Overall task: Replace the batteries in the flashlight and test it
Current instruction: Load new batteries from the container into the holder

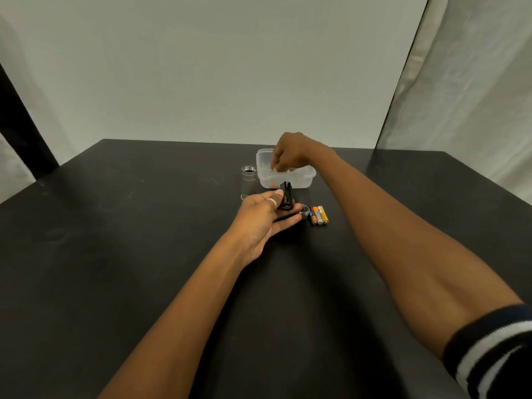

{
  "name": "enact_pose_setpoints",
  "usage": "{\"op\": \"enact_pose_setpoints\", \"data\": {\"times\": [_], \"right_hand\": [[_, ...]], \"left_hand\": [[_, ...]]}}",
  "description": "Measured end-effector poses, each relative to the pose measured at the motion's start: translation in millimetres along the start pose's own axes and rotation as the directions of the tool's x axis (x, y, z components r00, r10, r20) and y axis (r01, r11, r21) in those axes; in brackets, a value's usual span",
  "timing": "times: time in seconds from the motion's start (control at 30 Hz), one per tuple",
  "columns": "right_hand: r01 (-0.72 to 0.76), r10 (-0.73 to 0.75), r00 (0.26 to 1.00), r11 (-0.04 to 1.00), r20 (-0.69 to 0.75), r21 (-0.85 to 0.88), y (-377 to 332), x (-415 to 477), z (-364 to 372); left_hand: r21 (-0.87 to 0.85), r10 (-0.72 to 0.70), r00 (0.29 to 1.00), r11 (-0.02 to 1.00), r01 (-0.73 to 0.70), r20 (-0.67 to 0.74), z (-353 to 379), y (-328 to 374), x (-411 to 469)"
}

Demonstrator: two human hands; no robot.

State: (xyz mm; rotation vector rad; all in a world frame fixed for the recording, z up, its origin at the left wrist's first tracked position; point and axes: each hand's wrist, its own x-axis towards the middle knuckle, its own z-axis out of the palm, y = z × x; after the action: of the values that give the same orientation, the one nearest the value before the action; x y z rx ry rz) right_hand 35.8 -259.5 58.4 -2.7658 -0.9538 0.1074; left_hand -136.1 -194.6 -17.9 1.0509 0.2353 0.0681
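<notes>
left hand [266, 214] grips the black battery holder [286, 195] ready for loading; right hand [289, 152] reaches into the far plastic box [305, 180], its grasp hidden.

I see two bare forearms, uncovered from elbow to wrist. The left hand [260, 223] wears a plain silver ring [271, 201] on one finger. At my right upper arm sits a short dark sleeve [495, 352] with white stripes across its cuff.
</notes>
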Motion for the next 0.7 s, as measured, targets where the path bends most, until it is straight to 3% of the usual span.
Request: {"op": "enact_pose_setpoints", "data": {"times": [0.27, 0.7], "right_hand": [[-0.056, 0.053, 0.963, 0.998, 0.266, 0.003, -2.6, 27.7, -1.8], [0.048, -0.039, 0.974, 0.998, 0.224, -0.033, 4.5, 23.4, 2.1]], "left_hand": [[-0.005, -0.009, 1.0, 1.0, 0.009, 0.009, -0.4, 0.3, -0.7], [0.002, -0.021, 1.0, 1.0, 0.021, 0.017, 1.8, 2.8, -5.8]]}}
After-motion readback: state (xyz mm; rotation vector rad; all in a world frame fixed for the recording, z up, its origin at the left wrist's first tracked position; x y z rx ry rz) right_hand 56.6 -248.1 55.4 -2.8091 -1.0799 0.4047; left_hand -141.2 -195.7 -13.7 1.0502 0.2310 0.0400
